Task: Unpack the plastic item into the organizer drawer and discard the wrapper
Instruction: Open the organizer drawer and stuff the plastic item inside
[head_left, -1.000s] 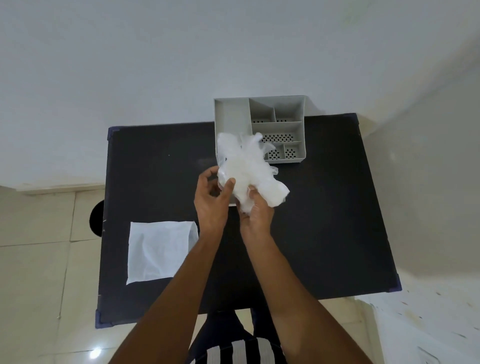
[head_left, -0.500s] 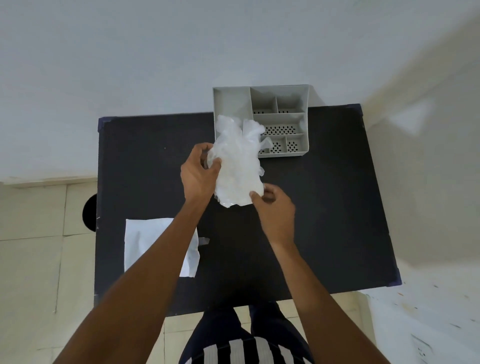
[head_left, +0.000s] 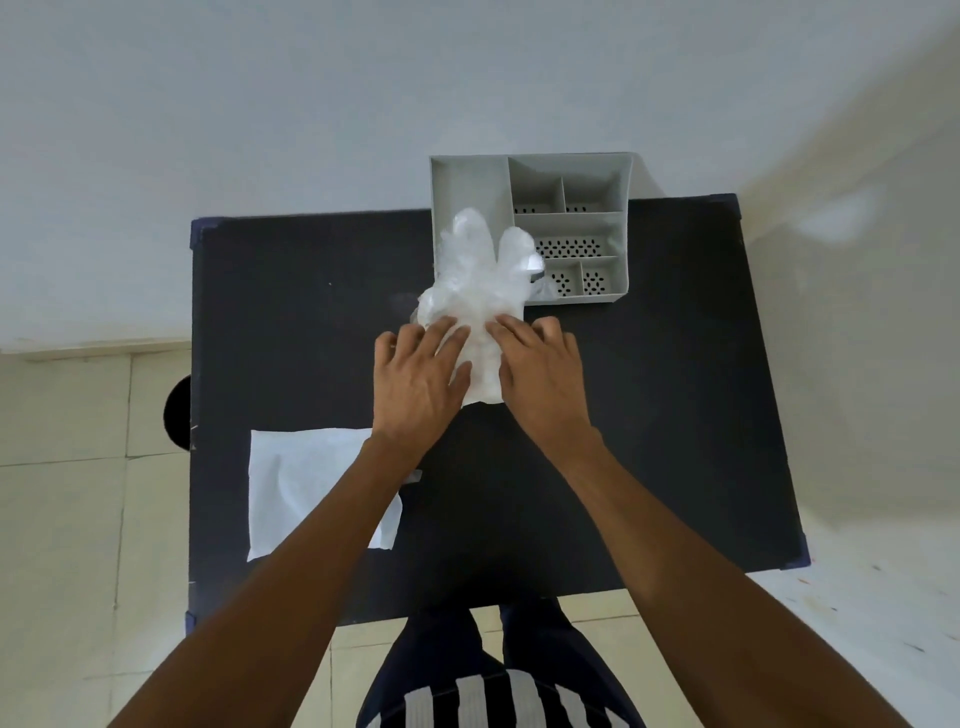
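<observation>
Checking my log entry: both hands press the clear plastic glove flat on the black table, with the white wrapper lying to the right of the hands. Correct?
Not quite. In the head view the white wrapper lies left of the hands, partly under the left forearm. The rest holds: left hand and right hand press the clear plastic glove on the black table.

You are looking down on a black table (head_left: 649, 415) with blue caps at its corners, and everything else sits around it. Beyond its far edge a plain pale wall (head_left: 311, 104) fills the top of the view. To the table's left the floor (head_left: 62, 493) is cream tile with thin grout lines, and a round dark shape (head_left: 178, 413) shows just beside that edge. To the table's right a whitish surface catches soft daylight, with a brighter patch (head_left: 831, 223) near the far right corner.
</observation>
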